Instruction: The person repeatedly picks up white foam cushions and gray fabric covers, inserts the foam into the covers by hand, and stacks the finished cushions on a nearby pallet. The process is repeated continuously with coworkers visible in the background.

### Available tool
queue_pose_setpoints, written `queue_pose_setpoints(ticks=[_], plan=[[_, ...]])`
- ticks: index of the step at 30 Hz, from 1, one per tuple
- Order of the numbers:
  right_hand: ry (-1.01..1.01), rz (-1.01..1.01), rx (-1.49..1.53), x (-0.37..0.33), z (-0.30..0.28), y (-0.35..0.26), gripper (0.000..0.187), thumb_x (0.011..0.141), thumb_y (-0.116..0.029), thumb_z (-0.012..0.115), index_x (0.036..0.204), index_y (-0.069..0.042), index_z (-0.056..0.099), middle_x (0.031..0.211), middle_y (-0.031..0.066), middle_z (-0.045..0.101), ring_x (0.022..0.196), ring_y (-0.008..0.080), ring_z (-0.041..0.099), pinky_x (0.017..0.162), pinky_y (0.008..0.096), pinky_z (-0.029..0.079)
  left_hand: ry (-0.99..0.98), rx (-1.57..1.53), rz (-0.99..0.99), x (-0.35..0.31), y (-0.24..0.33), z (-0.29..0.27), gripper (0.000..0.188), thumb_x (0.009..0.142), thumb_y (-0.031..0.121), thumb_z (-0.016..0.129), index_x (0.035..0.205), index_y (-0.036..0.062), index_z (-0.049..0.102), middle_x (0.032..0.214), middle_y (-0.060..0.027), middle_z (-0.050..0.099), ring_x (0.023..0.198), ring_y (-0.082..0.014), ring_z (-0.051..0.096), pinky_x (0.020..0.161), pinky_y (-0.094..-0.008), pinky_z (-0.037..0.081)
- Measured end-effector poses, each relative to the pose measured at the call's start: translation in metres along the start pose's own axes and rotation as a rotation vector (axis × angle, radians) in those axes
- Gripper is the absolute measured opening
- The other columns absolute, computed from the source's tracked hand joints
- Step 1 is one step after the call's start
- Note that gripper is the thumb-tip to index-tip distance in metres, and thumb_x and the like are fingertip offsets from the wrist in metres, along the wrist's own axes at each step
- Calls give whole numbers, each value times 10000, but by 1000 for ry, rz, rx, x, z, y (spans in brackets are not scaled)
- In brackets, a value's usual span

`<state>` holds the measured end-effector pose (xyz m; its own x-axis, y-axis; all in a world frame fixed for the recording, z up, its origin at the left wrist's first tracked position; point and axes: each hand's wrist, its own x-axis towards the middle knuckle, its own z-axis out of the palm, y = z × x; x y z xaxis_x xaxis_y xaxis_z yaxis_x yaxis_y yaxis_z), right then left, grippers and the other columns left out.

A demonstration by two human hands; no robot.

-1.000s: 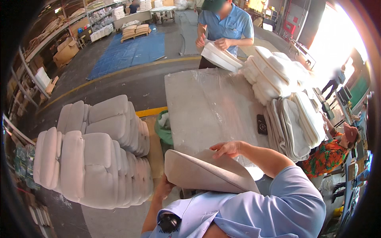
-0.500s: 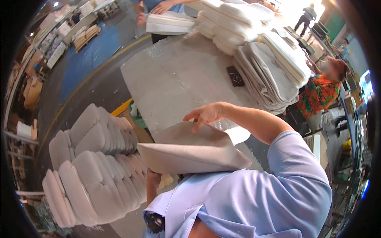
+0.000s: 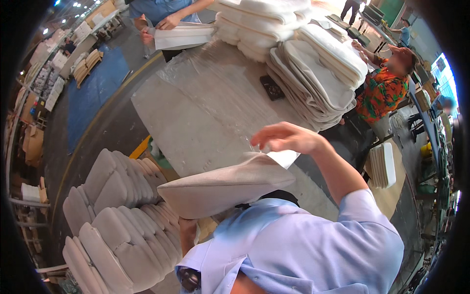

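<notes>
Two hands (image 3: 289, 138): right loosely curled near a gray cushion (image 3: 223, 190), left hidden.

Bright overall, nearly blown out at top right of centre, whitening stacked pads (image 3: 264, 27). Glaring bluish from panel (image 3: 444, 73) at right edge. Streaked with gloss across plastic-covered tabletop (image 3: 196, 93). Dim along left shelving (image 3: 35, 202), bowed by fisheye. Black around rim. Softened toward edges; blurred over face (image 3: 401, 61) above patterned shirt (image 3: 383, 98).

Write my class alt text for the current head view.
A beige fabric cushion hides a person's left hand; the right hand hovers near its edge. A flat grey table lies beyond; padded beige cushions are stacked at left.
</notes>
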<state>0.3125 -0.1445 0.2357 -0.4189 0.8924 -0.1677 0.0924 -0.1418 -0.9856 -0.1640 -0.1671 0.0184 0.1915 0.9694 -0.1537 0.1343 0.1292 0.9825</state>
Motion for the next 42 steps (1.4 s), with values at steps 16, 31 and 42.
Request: queue_pose_setpoints(ticks=[16,31,42], plan=[[588,-326,-905,-21,59,-25,153,870,-82,726,1005,-10,719,944,124,694,917,350,671,802,439,545,-223,-221,-163,12,5,-20,350,823,-128,775,1141,0,705,1076,-43,717,981,-164,687,896,-310,564],[695,-181,-840,-34,36,17,151,890,-116,697,1007,-23,719,999,141,719,1003,383,674,844,470,544,-250,-118,-274,25,10,-17,284,813,-103,799,1073,-15,727,983,-79,740,882,-194,710,788,-344,597],[635,-191,-427,-36,42,35,337,919,-234,786,1189,-52,699,1029,82,718,979,238,699,847,383,560,-187,-276,-275,7,19,-8,400,828,-97,771,1211,-15,689,1099,-99,742,988,-235,719,824,-373,606]])
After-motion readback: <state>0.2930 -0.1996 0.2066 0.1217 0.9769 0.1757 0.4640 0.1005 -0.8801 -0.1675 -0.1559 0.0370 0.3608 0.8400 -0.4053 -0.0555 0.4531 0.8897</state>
